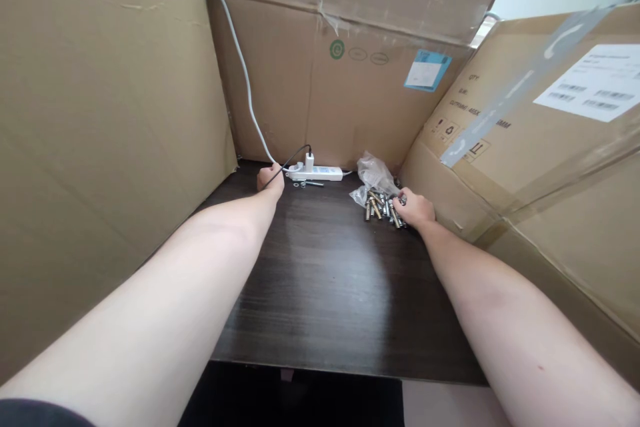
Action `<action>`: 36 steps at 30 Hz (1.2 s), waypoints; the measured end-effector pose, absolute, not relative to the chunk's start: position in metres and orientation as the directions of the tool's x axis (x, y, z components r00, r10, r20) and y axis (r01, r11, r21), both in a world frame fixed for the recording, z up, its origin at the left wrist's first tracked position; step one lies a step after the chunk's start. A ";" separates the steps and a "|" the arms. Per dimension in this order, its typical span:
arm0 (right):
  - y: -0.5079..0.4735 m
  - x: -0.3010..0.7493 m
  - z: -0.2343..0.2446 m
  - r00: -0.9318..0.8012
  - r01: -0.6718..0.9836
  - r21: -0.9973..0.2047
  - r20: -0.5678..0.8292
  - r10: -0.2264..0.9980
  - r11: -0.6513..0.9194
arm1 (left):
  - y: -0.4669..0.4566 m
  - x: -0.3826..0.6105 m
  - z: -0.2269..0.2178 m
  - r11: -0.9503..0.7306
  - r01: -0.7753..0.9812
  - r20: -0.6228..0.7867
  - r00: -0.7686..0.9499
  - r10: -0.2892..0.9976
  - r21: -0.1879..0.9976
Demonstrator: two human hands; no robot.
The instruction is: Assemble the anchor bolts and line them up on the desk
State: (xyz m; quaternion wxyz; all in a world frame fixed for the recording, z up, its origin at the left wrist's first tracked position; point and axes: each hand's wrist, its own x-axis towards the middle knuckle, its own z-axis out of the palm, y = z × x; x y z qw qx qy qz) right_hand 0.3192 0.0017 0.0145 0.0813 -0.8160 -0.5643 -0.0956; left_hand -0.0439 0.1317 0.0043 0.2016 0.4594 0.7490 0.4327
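Observation:
My left hand [271, 177] is closed in a fist on the table, just left of the white power strip [327, 173]. A thin black cable [293, 157] runs across that hand, and what its fingers hold is hidden. A metal bolt [314, 184] and a few small washers [296, 185] lie in front of the strip. At the right, my right hand [417, 208] is closed at the edge of a pile of metal expansion bolts [379, 205]. Shiny metal shows between its thumb and fingers. A clear plastic bag [375, 173] lies behind and against the pile.
Large cardboard boxes stand around the dark wooden table [325, 293]: a left box [110, 93], a back box [275, 60] and a right box [525, 167]. A white cord [245, 73] hangs down to the strip, where a white charger [309, 162] is plugged in.

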 end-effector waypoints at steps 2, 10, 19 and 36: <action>0.003 0.319 0.013 0.321 0.944 -0.016 0.258 0.911 -0.329 | 0.134 -0.044 0.004 0.203 0.514 0.100 -0.502 0.859 0.834; 0.006 0.321 0.009 0.256 0.964 -0.029 0.372 0.892 -0.264 | 0.137 -0.044 -0.001 0.184 0.530 0.130 -0.500 0.856 0.828; 0.003 0.312 0.017 0.232 0.972 -0.167 0.529 0.816 -0.168 | 0.122 -0.046 0.003 0.127 0.583 0.168 -0.426 0.889 0.803; -0.054 0.184 0.000 0.062 0.799 -0.557 0.453 0.889 0.229 | 0.009 -0.015 0.013 -0.460 0.576 0.254 0.404 0.879 0.676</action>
